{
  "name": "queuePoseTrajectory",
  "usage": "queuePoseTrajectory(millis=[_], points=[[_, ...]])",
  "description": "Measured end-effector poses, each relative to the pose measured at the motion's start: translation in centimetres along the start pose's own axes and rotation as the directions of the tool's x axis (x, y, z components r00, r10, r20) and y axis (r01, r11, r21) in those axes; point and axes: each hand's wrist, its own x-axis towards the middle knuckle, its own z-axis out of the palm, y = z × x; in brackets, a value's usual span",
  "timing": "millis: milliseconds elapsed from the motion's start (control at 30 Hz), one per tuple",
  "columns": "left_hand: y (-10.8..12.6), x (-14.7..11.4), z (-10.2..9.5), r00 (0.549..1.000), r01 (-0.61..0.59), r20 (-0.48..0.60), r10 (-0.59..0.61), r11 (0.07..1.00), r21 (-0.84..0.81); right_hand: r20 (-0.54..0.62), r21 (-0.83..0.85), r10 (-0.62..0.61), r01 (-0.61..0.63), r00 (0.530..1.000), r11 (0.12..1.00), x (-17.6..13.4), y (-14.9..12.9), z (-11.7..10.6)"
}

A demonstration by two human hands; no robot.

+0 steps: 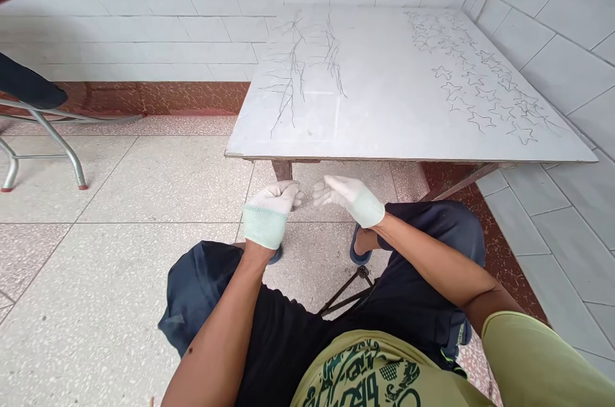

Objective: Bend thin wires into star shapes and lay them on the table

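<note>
My left hand (282,196), in a white glove with a mint cuff, is closed with the thumb pressed on the curled fingers. Facing it across a small gap, my right hand (335,191) wears a matching glove, its fingers bent and pressed together. Anything held in either is too thin to make out. Both hands are over my knees, just short of the table's front edge. On the white tabletop (384,86), thin wire pieces (291,67) lie in loose strands at the left. Several star-shaped wire outlines (485,94) are spread over its right side.
White tiled walls (216,0) border the table at the back and right. A table leg (282,170) stands under the front edge. At the far left is a metal-legged stool (57,138) with part of a person's dark-clothed leg (29,83). Folding metal legs (348,291) show between my knees.
</note>
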Motion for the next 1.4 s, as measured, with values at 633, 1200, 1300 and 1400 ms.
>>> queuePoseTrajectory(millis=[633,1200,1300,1400], points=[[0.6,-2.0,0.5,0.986,-0.025,0.167,0.003,0.991,0.129,0.026,-0.171,-0.055,0.058,0.998,0.983,-1.0,-0.5,-1.3],[-0.5,-1.0,0.5,0.965,-0.015,0.26,-0.017,0.993,0.121,-0.042,-0.321,0.007,-0.02,0.999,0.947,-1.5,-0.6,-1.6],[0.1,-1.3,0.3,0.973,-0.024,0.232,0.009,0.998,0.058,-0.075,-0.309,-0.007,-0.016,0.997,0.951,-1.4,-0.1,-1.6],[-0.3,-0.9,0.1,0.969,-0.034,0.247,0.028,0.999,0.021,-0.107,-0.322,-0.028,-0.008,0.994,0.947,-1.1,0.3,-1.6]])
